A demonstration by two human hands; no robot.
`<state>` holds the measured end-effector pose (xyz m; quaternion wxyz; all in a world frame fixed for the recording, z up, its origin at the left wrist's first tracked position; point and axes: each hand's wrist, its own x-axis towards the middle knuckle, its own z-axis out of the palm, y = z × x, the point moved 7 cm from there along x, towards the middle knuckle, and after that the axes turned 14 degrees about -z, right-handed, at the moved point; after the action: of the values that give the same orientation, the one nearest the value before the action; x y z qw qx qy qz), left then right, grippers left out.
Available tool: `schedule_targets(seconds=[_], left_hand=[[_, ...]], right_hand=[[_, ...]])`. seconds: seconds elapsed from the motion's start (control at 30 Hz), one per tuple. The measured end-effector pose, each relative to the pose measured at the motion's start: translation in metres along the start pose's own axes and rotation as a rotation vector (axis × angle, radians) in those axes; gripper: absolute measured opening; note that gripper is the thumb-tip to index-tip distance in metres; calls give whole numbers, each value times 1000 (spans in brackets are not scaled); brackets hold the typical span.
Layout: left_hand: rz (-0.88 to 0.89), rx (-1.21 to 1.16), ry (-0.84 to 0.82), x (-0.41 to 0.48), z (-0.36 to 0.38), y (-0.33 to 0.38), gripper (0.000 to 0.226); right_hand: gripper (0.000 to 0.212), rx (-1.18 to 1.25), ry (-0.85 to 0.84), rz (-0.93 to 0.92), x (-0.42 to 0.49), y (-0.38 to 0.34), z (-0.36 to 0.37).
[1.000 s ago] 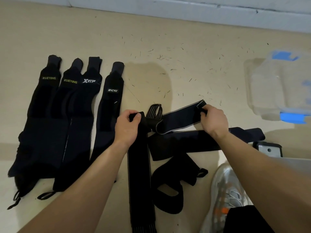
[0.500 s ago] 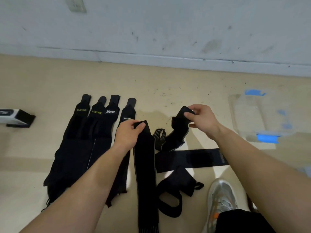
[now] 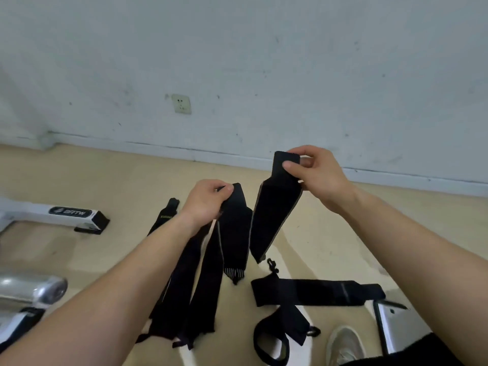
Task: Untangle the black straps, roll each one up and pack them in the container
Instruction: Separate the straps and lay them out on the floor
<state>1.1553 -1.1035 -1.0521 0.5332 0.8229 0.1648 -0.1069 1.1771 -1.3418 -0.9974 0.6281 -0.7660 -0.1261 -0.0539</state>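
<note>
Both hands are up off the floor (image 3: 79, 180), each w/ its own bit of strap. Left hand (image 3: 208, 200) pinches the top of the striped-end strap (image 3: 235, 233) btwn thumb and curled fingers; it hangs straight down, striped tip just above the floor. Right hand (image 3: 314, 175) sits a bit higher and closer to the wall, thumb pressed on the narrow tab end of the tan-edged strap (image 3: 274, 220), fingers curled behind it. That one dangles too, just beside the first, lower end tapering to a point. Can't tell if the two join anywhere.

Under the left forearm there's a row of flat-laid straps (image 3: 184, 286) on the floor. To the right lies a tangled strap (image 3: 317, 291), one band running sideways w/ a loop (image 3: 269, 344) curling toward the camera, near a grey shoe (image 3: 346, 344). Far left: white bar w/ a logo (image 3: 52, 213) and a silver tube (image 3: 34, 286). Wall socket (image 3: 181, 103) behind.
</note>
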Motion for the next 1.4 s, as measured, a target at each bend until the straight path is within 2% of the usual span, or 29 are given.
schedule_targets(seconds=[0.1,0.23,0.43,0.63,0.77,0.9,1.23,1.4], left_hand=[[13,7,-26,-17,-12,16,29],[25,-86,-98,-34,-18,20,32],[-22,-298,-249,-53,1,16,30],[7,-402,-329,-58,5,31,29],[-11,-382,-359,-56,6,30,31],[-12,-343,-358,-54,10,30,23],[-16,-315,-411,-60,15,36,15],[-23,-297,-444,-61,14,36,31]], right_hand=[[27,30,24,-46,-6,-41,-4],[8,60,-59,-53,-23,-65,7],[11,56,-115,37,-46,-33,35],[11,25,-109,0,-37,-31,54],[12,7,-85,-42,-37,-31,54],[12,0,-60,-79,-37,-35,53],[15,-45,-133,-172,-40,-40,56],[22,-92,-196,-212,-37,-43,59]])
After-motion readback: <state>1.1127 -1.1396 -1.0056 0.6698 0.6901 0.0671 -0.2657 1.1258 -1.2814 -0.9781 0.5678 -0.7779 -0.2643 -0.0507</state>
